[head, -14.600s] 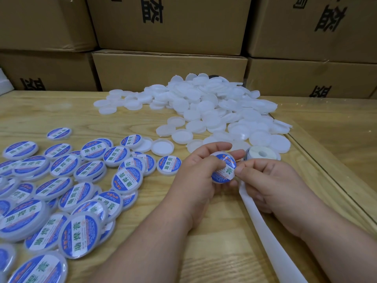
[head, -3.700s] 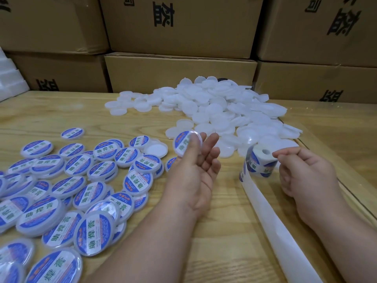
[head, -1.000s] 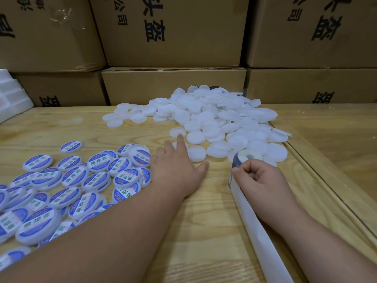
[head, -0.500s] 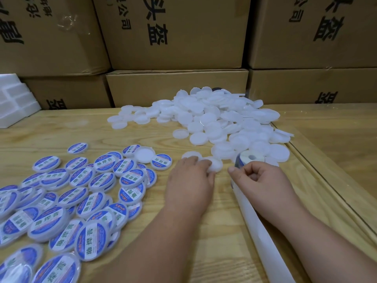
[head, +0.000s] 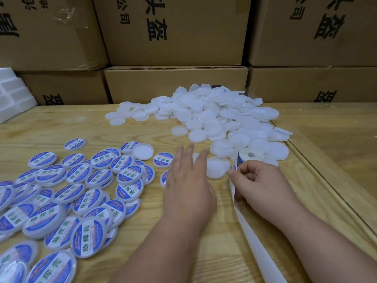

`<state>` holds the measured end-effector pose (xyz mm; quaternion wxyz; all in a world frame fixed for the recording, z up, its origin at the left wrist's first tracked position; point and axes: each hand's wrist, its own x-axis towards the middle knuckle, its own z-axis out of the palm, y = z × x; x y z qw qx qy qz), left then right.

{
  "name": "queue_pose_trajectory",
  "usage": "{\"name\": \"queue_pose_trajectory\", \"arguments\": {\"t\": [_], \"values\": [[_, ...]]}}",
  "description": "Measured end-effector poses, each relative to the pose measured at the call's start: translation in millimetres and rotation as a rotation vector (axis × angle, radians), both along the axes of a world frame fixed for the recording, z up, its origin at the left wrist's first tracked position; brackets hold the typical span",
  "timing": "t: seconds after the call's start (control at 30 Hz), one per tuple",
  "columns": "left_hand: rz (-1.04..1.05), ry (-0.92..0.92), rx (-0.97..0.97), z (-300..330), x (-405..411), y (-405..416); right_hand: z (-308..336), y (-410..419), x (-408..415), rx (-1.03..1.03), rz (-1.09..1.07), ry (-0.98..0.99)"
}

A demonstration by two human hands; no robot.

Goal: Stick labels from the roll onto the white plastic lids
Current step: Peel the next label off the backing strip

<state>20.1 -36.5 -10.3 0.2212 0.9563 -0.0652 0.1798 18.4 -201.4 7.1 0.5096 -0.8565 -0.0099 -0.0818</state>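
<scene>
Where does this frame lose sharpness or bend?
Head view: left hand smeared by motion over a plain lid; right hand sharper beside the label roll; wide-angle curve bends the cardboard boxes; light soft and even.

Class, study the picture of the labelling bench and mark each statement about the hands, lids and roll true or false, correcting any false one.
1. The left hand reaches with straight fingers toward a plain white round plastic lid. True.
2. The heap of unlabelled white plastic lids lies nearer the person than the blue-labelled lids. False: it lies farther off, by the brown cardboard boxes.
3. The right hand pinches at the label roll. True.
4. The white backing strip trails toward the boxes. False: it trails toward the person.
5. The blue-labelled lids lie to the right of the roll. False: to its left.
</scene>
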Motion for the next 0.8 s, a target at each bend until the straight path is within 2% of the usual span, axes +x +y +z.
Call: {"name": "queue_pose_trajectory", "arguments": {"t": [0.1, 0.23, 0.4, 0.6, 0.73, 0.8], "values": [[-0.127, 0.033, 0.016, -2, -1, -5, 1, -1, -1, 0.007, 0.007, 0.005], [-0.042, 0.033, -0.092, -6, 0, -5, 0, -2, -1, -0.004, 0.031, 0.031], [-0.075, 0.039, -0.165, -3, -3, -6, 1, 0, -3, 0.059, 0.060, 0.062], [-0.212, 0.036, -0.519, 12, -9, 0, 0, -3, -1, 0.038, 0.080, 0.055], [-0.342, 0.135, -0.941, 22, -12, 2, 0, -3, -1, 0.016, 0.096, 0.022], [-0.367, 0.169, -1.039, 23, -8, 2, 0, -4, 1, 0.010, 0.102, -0.001]]}}
